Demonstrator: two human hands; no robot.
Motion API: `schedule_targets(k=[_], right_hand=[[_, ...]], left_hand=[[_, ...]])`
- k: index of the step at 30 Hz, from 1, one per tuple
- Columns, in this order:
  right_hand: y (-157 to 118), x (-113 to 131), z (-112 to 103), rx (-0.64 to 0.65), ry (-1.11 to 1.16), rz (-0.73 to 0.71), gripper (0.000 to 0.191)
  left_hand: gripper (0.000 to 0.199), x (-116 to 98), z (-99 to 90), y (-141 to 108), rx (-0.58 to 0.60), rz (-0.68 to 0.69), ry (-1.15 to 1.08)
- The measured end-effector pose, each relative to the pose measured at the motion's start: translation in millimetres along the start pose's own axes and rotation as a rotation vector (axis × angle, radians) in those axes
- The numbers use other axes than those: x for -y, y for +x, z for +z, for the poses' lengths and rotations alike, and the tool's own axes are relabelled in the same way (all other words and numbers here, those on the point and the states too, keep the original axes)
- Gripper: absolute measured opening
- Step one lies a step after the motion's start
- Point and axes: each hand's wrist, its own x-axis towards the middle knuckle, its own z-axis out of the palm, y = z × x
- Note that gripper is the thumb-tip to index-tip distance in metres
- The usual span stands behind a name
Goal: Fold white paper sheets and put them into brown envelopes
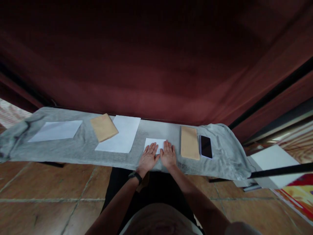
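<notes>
A small white sheet of paper (154, 141) lies on the grey cloth right in front of me, its near part covered by my hands. My left hand (148, 158) rests flat on its left side, fingers stretched out and pointing away from me. On its right side my right hand (168, 156) lies flat too, with the fingers extended. The two thumbs come close together near the paper's lower edge. Whether the paper is folded cannot be made out. To the right of my right hand is a brown paper packet or envelope (190, 143).
A phone (206, 147) lies right of the brown packet. To the left, another brown packet (104, 127) overlaps a large white sheet (124, 133); a further white sheet (57, 130) is farther left. Grey cloth (80, 151) covers the narrow table. A dark red curtain (156, 81) hangs behind it.
</notes>
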Motion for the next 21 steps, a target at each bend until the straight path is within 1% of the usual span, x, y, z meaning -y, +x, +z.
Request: schedule_targets(k=[5,10,13,17,21], right_hand=[[-1.2,-0.5,3.0,-0.036,0.011,-0.002,0.058],[-1.4,-3.2,7.5,-0.087,0.022,-0.023,0.056],[-1.0,-4.9,9.9,-0.107,0.012,-0.031,0.057],[-0.3,-7.1,12.6,-0.134,-0.005,-0.053,0.056],[-0.1,-7.7,15.1,-0.196,-0.011,-0.084,0.054]], left_hand=[[0.058,-0.7,-0.8,0.5,-0.002,-0.006,0.012],[0.058,-2.1,4.2,-0.7,-0.015,-0.06,0.042],[0.058,-4.7,7.2,1.8,-0.003,-0.095,0.034],[0.058,-8.3,7.7,16.0,0.028,-0.118,0.002],[0.058,-8.6,6.0,34.9,0.059,-0.131,-0.019]])
